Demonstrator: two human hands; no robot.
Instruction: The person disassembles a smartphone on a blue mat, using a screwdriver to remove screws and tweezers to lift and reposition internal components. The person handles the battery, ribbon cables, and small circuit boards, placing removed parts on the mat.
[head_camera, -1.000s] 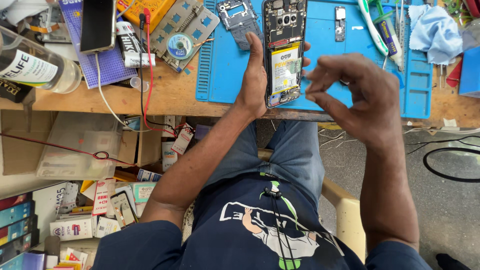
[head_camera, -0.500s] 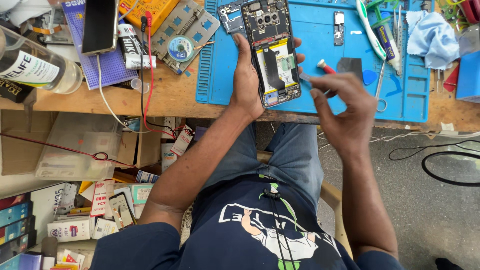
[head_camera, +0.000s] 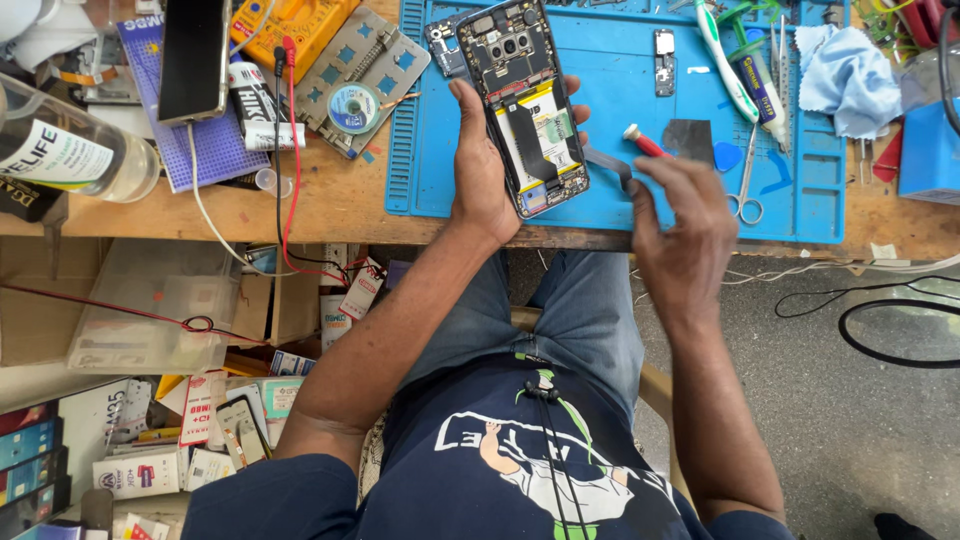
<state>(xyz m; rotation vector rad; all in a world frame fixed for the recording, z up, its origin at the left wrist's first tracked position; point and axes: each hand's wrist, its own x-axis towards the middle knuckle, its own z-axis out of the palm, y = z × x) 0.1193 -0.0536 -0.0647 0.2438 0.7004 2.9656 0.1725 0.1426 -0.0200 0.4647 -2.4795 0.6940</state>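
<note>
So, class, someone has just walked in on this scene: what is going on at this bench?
A person sits at a wooden workbench with a blue work mat on it. Their left hand holds an opened phone upright over the mat, back cover off, battery and dark ribbon cable exposed. The right hand hovers beside it, fingers near a red-handled tool. Scissors, a blue cloth and small parts lie around.

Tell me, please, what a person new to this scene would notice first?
First, the opened phone with its back cover off, held upright over the blue mat by the left hand. Beside it, the right hand holds a red-handled tool near the phone's edge. On the left of the wooden bench lie another phone face down and a clear bottle on its side.
</note>
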